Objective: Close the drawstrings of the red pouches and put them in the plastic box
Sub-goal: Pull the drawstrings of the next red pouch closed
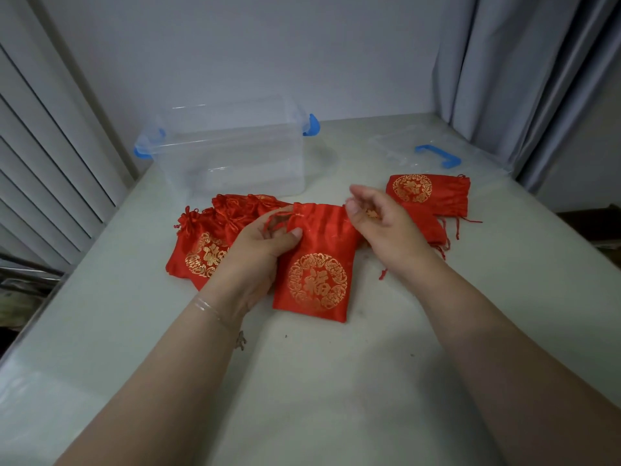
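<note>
Head view: the pouch (316, 264) in hand is laid flat on the bench (336, 381), mid-scene, just in front of the person. Its long axis runs away from the person, with the mouth at the far end and the closed bottom nearest the camera; the gold emblem faces up. The mouth is seen ungathered, so the drawstring is judged not yet pulled shut.

At the mouth's left corner the cord (277, 223) is pinched by the left hand (258, 253), fingers and thumb curled round it. The right hand (379, 220) is held just above the mouth's right corner, fingers loosely bent; nothing is seen held in it, though some blur is present. The right-side cord is not made out, so it must be found before both ends can be drawn apart along the mouth, across the long axis.

To the left, touching, a heap of cinched pouches (205, 243) is piled; to the right, flat pouches (430, 193) are stacked. Beyond, at the bench's far edge, the box (232, 146) is stood open, nearer the left hand, with nothing red seen inside. Its lid (403, 146) is laid far right.
</note>
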{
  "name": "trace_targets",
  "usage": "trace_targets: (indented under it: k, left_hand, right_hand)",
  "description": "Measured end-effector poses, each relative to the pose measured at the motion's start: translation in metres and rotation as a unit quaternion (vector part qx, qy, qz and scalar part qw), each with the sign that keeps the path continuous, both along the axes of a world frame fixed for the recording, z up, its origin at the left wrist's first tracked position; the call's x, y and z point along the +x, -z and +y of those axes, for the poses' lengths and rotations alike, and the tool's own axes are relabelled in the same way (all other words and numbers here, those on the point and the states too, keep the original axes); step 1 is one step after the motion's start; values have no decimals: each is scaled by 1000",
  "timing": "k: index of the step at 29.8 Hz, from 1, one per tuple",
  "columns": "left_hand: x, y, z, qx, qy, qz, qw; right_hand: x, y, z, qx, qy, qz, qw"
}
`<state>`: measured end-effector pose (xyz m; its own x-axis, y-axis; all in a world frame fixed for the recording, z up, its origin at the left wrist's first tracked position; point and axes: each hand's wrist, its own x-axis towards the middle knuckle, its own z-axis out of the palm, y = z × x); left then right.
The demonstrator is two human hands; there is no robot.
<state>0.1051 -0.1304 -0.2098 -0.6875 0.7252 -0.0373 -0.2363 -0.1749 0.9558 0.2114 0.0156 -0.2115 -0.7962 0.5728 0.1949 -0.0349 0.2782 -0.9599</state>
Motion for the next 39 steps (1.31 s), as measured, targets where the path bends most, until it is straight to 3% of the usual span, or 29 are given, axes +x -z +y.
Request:
trace_targets:
  k: [3, 6, 10, 13, 19, 23, 26, 32, 35, 39]
  left_hand:
    - [5, -2, -2, -51, -14, 55, 997]
    - [-1, 4, -3, -171, -74, 276, 943]
    - [-9, 2, -6, -237, -125, 371, 889]
    - [-13, -3, -11, -267, -115, 365, 884]
    - [-18, -8, -14, -275, -113, 329, 896]
    - [-21, -10, -15, -144, -38, 156, 976]
    - [-16, -15, -18, 5, 67, 118, 991]
    - [2, -13, -15, 117, 138, 158, 971]
    - [7, -11, -12, 32, 123, 266, 956]
    - [2, -3, -9, -129, 71, 460, 876]
  right_hand:
    - [1, 6, 3, 19, -45, -87, 995]
    - [1, 5, 1, 89, -36, -87, 992]
    - [0, 5, 6, 80, 5, -91, 993]
    - [2, 2, 13, 45, 52, -85, 994]
    - [4, 4, 16, -31, 51, -77, 995]
    - [6, 3, 17, -9, 64, -111, 992]
    - [6, 4, 18, 8, 68, -127, 989]
    - [-1, 13, 10, 50, 31, -134, 989]
    - [-6, 21, 6, 116, 28, -176, 977]
    - [-9, 26, 4, 160, 29, -207, 965]
